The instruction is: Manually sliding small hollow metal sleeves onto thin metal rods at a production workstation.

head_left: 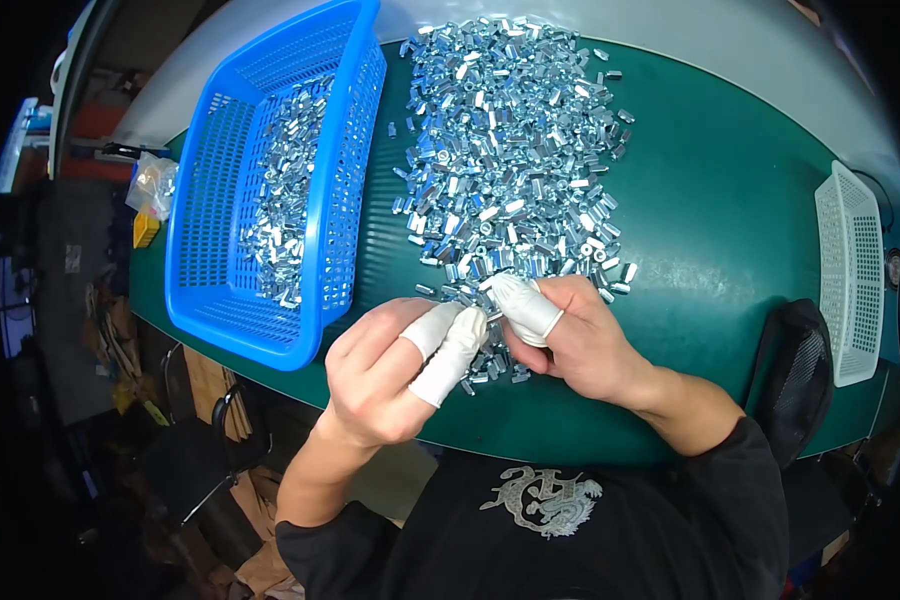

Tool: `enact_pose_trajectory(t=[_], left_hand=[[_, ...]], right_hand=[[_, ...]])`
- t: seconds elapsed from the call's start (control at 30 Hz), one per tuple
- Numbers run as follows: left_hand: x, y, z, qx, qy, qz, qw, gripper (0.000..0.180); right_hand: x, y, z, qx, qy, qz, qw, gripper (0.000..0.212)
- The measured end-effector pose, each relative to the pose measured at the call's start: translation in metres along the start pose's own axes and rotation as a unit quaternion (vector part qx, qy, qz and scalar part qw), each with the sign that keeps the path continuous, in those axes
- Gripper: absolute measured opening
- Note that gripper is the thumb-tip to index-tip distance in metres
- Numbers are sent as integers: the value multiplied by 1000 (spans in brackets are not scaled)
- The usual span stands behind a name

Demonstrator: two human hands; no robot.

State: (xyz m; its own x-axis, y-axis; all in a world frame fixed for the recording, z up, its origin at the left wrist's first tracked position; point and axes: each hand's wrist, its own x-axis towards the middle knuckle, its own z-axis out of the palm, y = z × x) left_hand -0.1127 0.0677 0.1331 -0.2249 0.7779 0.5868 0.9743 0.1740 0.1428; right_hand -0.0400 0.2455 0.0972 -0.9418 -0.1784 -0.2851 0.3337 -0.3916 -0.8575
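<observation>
A large heap of shiny hexagonal coupling nuts (pixel 510 150) covers the middle of the green table. At its near end my left hand (pixel 390 370) is closed, with white finger cots on the thumb and a finger pressed together. Close beside it, my right hand (pixel 570 330) is also closed, its cot-covered fingertips bent inward over the nuts. Both sets of fingertips nearly meet. Whatever lies between them is hidden or too small to make out. Below the fingertips, a small cluster of loose nuts (pixel 492 366) lies near the table's front edge.
A blue plastic basket (pixel 315 230) on the left holds more nuts. Beyond its left side lie a clear plastic bag (pixel 153 183) and a yellow block (pixel 145 230). At the right stand a white perforated basket (pixel 852 280) and a black mesh-sided bag (pixel 800 375) on the green table (pixel 710 200).
</observation>
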Motion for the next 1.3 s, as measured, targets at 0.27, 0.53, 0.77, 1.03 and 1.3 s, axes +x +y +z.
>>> enact_pose_trajectory(t=[0.27, 0.53, 0.77, 1.03, 1.3], left_hand=[[7, -8, -4, 64, 7, 63, 996, 29], [-37, -81, -49, 229, 23, -285, 930, 24], [-20, -14, 6, 112, -21, -182, 977, 22], [-12, -8, 103, 55, -190, -179, 964, 51], [13, -43, 139, 107, -179, -162, 965, 38]], right_hand=[[-7, -11, 0, 46, 80, -36, 995, 52], [-9, -45, -33, 132, 207, -147, 958, 54], [-6, -40, -41, 118, 175, -144, 967, 53], [-14, -43, -50, 153, 144, -174, 962, 46], [-19, -50, -55, 141, 174, -171, 960, 47]])
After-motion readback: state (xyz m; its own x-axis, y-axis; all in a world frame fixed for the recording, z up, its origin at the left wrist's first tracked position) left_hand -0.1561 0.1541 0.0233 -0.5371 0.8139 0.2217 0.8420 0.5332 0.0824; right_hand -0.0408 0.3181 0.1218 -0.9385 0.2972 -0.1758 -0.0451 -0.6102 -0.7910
